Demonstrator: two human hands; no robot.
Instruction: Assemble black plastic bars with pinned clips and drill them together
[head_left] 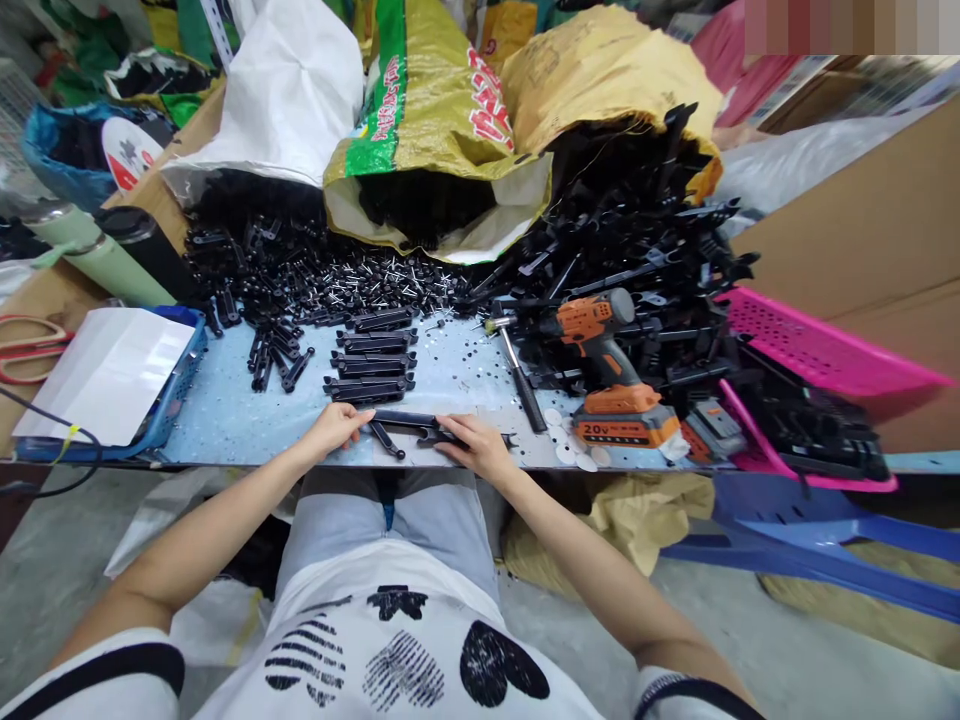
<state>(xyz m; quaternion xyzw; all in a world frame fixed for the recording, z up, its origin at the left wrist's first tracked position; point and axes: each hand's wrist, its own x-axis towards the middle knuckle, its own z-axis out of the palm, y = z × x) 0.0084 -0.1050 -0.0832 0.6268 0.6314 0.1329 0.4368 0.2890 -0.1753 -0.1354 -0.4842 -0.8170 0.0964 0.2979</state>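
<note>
Close to the table's front edge, a long black plastic bar [405, 418] lies across between my two hands. My left hand [341, 428] pinches its left end between thumb and fingertips. At the other end, my right hand [478, 447] is closed over the bar, and a second black part with a forked end sticks out beside the fingers. A short black link piece [386, 438] slants down from near my left fingertips. Just beyond my hands lie stacked rows of black folded bar assemblies [369, 387]. My palms and what is under my right fingers are hidden.
A hammer [525, 385] and an orange cordless drill [604, 375] are on the right, near white discs [570, 440] and a pink basket [832, 350]. Heaped pins [375, 285] and black parts spill from sacks [442, 130] behind. A blue tray [187, 365] sits left.
</note>
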